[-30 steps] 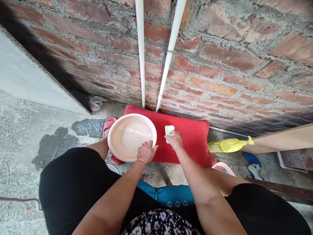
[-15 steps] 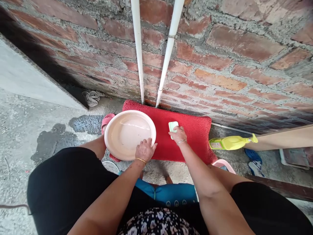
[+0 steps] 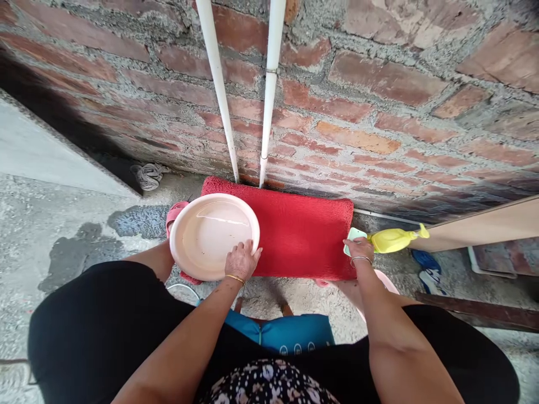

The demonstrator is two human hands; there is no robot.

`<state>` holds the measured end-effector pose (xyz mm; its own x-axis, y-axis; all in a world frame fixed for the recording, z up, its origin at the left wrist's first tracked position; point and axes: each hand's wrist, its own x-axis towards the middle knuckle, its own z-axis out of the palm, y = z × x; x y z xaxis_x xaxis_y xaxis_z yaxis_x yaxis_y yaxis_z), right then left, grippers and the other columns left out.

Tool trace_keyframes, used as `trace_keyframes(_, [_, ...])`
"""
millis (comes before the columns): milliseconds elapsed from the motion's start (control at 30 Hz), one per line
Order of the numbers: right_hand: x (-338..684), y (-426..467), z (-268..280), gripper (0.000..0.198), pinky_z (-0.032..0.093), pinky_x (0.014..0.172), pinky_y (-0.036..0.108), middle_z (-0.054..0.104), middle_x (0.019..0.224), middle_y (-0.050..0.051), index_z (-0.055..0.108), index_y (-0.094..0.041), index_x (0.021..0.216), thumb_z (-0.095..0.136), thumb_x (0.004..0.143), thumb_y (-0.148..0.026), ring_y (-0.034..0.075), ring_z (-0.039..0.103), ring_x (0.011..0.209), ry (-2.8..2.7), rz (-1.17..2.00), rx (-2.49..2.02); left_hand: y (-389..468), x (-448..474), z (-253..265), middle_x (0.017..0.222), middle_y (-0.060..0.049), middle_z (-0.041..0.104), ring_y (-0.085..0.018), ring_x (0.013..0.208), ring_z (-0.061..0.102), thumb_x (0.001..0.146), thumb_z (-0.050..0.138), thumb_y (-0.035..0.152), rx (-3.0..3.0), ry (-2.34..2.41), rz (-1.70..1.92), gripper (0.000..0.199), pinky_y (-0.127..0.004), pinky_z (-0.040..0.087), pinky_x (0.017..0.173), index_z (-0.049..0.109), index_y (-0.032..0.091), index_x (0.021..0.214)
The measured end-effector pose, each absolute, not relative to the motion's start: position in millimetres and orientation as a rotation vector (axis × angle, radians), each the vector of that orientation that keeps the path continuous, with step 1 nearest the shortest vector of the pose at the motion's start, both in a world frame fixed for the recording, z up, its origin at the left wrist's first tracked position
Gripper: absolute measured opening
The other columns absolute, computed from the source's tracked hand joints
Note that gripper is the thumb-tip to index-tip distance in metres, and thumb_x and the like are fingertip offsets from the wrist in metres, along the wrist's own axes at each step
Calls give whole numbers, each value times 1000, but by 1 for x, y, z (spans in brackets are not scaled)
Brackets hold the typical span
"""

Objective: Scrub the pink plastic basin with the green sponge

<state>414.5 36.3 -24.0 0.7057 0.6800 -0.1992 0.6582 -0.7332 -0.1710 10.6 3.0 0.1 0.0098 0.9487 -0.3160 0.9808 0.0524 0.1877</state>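
black-clad knees flank the scene at a brick wall, where the right hand closes around a pale green block, at the right edge of a red cloth, just beside a yellow bottle. the left hand lies over the near right rim of a pale pink basin of clear water, fingers slightly parted; whether it grips, i cannot tell. the basin stands on the cloth's left end, near two white pipes
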Motion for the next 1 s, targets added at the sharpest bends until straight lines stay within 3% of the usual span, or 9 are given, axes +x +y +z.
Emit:
trace_keyframes(133, [349,67,-16,38,42,77,33,54,90,8,61,-21,87,70,61,-48,21,56,84,-1233,464,-2720,3,11,3,101,-11,56,-24,94,53,87,29,57,1920,1972,-126,52,-36,41,76,48,22,119])
trace_keyframes(267, [246,104,-15,37,41,72,26,52,96,2,60,-25,87,68,61,-50,14,55,77,-1515,638,-2476,3,11,5,100,-10,57,-24,93,54,87,30,56,1913,1971,-127,50,-36,42,76,49,22,117])
trace_keyframes(533, [125,133,-31,27,41,67,25,49,94,1,61,-26,88,64,67,-43,14,52,75,-1927,820,-2174,2,10,3,99,-10,55,-24,93,52,86,31,56,1917,1966,-133,49,-36,41,75,49,21,115])
trace_keyframes(733, [156,134,-31,34,42,68,27,47,95,1,61,-27,89,67,63,-47,15,53,77,-1954,766,-2240,2,9,3,100,-10,55,-24,94,52,87,29,56,1910,1961,-134,50,-36,41,78,49,22,117])
trace_keyframes(1000, [310,106,-26,39,42,76,28,49,98,3,60,-25,90,68,62,-51,15,55,79,-1495,619,-2609,3,10,4,100,-10,56,-24,93,53,87,29,55,1933,1980,-143,50,-36,41,76,49,22,118])
